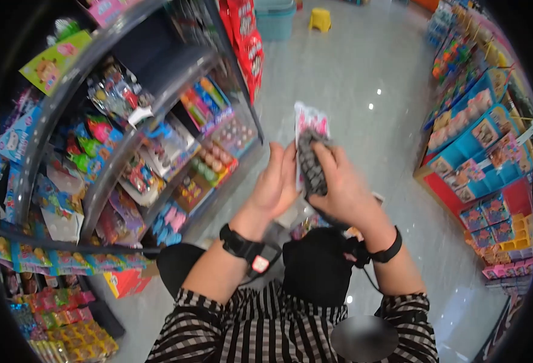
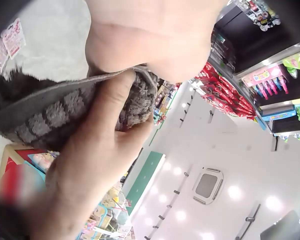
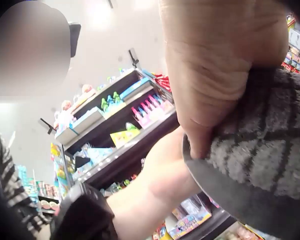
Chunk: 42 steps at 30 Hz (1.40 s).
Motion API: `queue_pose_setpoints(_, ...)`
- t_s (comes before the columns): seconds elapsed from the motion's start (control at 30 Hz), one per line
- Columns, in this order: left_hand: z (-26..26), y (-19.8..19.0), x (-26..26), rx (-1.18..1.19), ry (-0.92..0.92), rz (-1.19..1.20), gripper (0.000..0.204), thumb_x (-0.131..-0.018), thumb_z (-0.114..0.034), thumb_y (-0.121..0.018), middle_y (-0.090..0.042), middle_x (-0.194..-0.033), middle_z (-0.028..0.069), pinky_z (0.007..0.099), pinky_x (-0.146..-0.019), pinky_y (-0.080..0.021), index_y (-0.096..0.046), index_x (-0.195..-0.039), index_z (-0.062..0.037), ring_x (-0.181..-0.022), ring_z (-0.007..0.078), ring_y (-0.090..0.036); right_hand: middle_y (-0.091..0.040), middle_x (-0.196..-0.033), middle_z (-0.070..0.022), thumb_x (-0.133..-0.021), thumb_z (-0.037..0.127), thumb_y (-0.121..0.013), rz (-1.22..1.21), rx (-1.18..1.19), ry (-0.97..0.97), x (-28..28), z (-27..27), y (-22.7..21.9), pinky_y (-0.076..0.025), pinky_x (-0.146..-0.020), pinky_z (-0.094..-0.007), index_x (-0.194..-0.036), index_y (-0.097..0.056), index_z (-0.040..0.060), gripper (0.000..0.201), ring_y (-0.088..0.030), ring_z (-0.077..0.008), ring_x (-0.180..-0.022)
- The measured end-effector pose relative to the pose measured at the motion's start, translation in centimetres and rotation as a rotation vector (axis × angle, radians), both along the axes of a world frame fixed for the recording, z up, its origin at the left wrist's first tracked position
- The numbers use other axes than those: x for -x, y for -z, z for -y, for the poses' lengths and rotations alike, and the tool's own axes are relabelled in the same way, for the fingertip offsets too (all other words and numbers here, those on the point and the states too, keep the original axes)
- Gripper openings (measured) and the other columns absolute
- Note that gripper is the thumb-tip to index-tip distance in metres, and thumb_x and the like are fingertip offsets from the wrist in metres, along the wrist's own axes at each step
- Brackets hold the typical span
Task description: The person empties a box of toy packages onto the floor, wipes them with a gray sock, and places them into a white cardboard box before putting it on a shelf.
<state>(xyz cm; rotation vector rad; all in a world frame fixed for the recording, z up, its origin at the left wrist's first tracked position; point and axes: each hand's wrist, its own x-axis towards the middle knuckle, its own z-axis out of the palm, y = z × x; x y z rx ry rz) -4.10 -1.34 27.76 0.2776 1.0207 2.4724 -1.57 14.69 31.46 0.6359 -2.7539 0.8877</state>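
Observation:
In the head view my right hand (image 1: 345,190) grips a folded grey plush cloth (image 1: 310,166) with a checked pattern and a smooth grey edge. The right thumb presses into the fold of the cloth (image 2: 55,117) in the left wrist view. Facing it, my left hand (image 1: 275,181) has its thumb raised and straight, its palm toward the cloth. A white and pink packet (image 1: 312,119) shows upright just beyond the fingers, partly hidden by the cloth. In the right wrist view the cloth (image 3: 262,160) overlaps the left hand.
A curved dark shelf unit (image 1: 200,63) full of small toys and sweets stands close on the left. Red packets (image 1: 242,45) hang at its end. Another display (image 1: 478,163) lines the right side. Far off on the grey floor (image 1: 363,72) are a yellow stool (image 1: 320,20) and teal bins (image 1: 275,21).

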Motion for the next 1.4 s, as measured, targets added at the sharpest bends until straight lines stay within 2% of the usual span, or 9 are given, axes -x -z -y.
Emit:
queue_pose_setpoints(0.5,1.6,0.6,2.3,0.156,0.103,-0.077,0.085,-0.091,-0.068,-0.038,-0.041,-0.142,0.0147,0.0404,-0.104,-0.036,-0.022,-0.148,-0.0073,-0.122,0.0256,-0.05,-0.061,-0.107,-0.0152,-0.064,0.003,-0.074,-0.116,0.079,0.04,2.6,-0.7,5.4,-0.053,-0.069,-0.0395,-0.126,-0.05,0.0052,0.066,-0.063,-0.0382,-0.086)
queue_pose_setpoints(0.6,2.7,2.2,3.0,0.294,0.059,-0.031,0.072,-0.093,-0.052,-0.052,-0.049,-0.133,0.0172,0.0383,-0.101,-0.041,-0.033,-0.142,-0.002,-0.116,0.0266,-0.053,-0.065,-0.096,-0.0102,-0.069,0.001,-0.07,-0.161,0.299,0.065,3.7,-2.4,6.9,-0.052,-0.07,-0.033,-0.116,-0.057,0.0014,0.048,-0.066,-0.0271,-0.081)
queue_pose_setpoints(0.67,3.5,5.0,3.8,0.982,-0.392,-0.128,0.052,-0.091,-0.026,-0.064,-0.051,-0.131,0.0158,0.0363,-0.096,-0.045,-0.045,-0.133,0.0002,-0.113,0.0224,-0.055,-0.066,-0.087,-0.0069,-0.071,0.002,-0.066,0.344,0.66,0.098,4.0,-3.9,7.5,-0.05,-0.075,-0.027,-0.11,-0.062,0.0007,0.038,-0.062,-0.0115,-0.081)
queue_pose_setpoints(0.7,3.4,5.6,3.8,0.986,-0.388,-0.124,0.052,-0.091,-0.026,-0.064,-0.051,-0.131,0.0158,0.0363,-0.096,-0.045,-0.045,-0.133,0.0002,-0.113,0.0224,-0.055,-0.064,-0.086,-0.0012,-0.075,0.003,-0.065,0.424,0.748,0.059,4.1,-4.5,7.8,-0.047,-0.078,-0.0245,-0.11,-0.062,-0.0007,0.036,-0.055,-0.0059,-0.081)
queue_pose_setpoints(0.77,3.3,6.9,3.6,0.973,-0.467,-0.282,0.028,-0.087,-0.009,-0.065,-0.064,-0.108,0.0093,0.0279,-0.072,-0.052,-0.059,-0.114,-0.0006,-0.092,0.0134,-0.06,-0.064,-0.088,-0.0006,-0.075,0.002,-0.065,0.572,0.806,0.019,4.2,-5.8,9.0,-0.047,-0.079,-0.0249,-0.111,-0.062,-0.0012,0.036,-0.055,-0.0065,-0.082)
queue_pose_setpoints(1.0,5.9,9.9,3.9,0.962,-0.218,-0.078,0.016,-0.085,-0.014,-0.068,-0.065,-0.067,0.0035,0.0291,-0.055,-0.047,-0.065,-0.086,0.0012,-0.057,0.0152,-0.059,-0.066,-0.098,-0.0031,-0.079,0.002,-0.067,0.802,1.043,0.162,3.4,-7.3,14.3,-0.049,-0.08,-0.0271,-0.112,-0.061,-0.0024,0.034,-0.06,-0.0098,-0.084)
queue_pose_setpoints(1.07,7.1,10.9,3.8,1.601,-0.178,-0.279,0.017,-0.086,-0.016,-0.068,-0.061,-0.063,0.0038,0.0248,-0.053,-0.043,-0.064,-0.082,0.0007,-0.057,0.0068,-0.053,-0.067,-0.098,-0.004,-0.08,0.003,-0.067,0.812,1.006,0.23,2.6,-9.0,15.7,-0.05,-0.08,-0.0276,-0.112,-0.061,-0.0026,0.033,-0.06,-0.0107,-0.084)
queue_pose_setpoints(1.23,7.6,18.5,3.8,1.986,-0.059,-0.537,0.018,-0.081,-0.018,-0.062,-0.064,-0.076,0.0217,0.0505,-0.066,-0.049,-0.064,-0.078,-0.0001,-0.073,0.0414,-0.063,-0.066,-0.095,-0.0051,-0.08,0.003,-0.066,0.81,0.939,0.467,-0.6,-13.4,20.1,-0.051,-0.076,-0.0284,-0.111,-0.061,-0.0024,0.032,-0.062,-0.0125,-0.083)
queue_pose_setpoints(1.4,6.2,21.8,4.6,2.081,0.01,-0.536,0.017,-0.081,-0.016,-0.059,-0.064,-0.076,0.0243,0.0513,-0.07,-0.05,-0.064,-0.078,0.0005,-0.075,0.0417,-0.064,-0.067,-0.094,-0.005,-0.081,0.004,-0.068,0.792,0.898,0.598,-3.3,-14.5,21.7,-0.051,-0.076,-0.0288,-0.111,-0.062,-0.002,0.031,-0.062,-0.0129,-0.082)
